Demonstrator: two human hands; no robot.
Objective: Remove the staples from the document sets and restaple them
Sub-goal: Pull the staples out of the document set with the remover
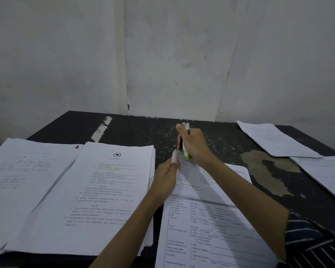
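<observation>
Gripping a stapler (186, 130) near the centre of the frame, the right hand (196, 147) curls its fingers round the tool, whose metal end pokes up above the thumb. The stapler's lower end meets the top left corner of a printed form (211, 229) lying at lower centre-right. The left hand (165, 180), one finger wrapped in white tape (176, 156), pinches that same corner. Thick paper stacks (108, 190) fill the lower left of the dark table (139, 128); loose sheets (273, 140) lie at the right edge.
</observation>
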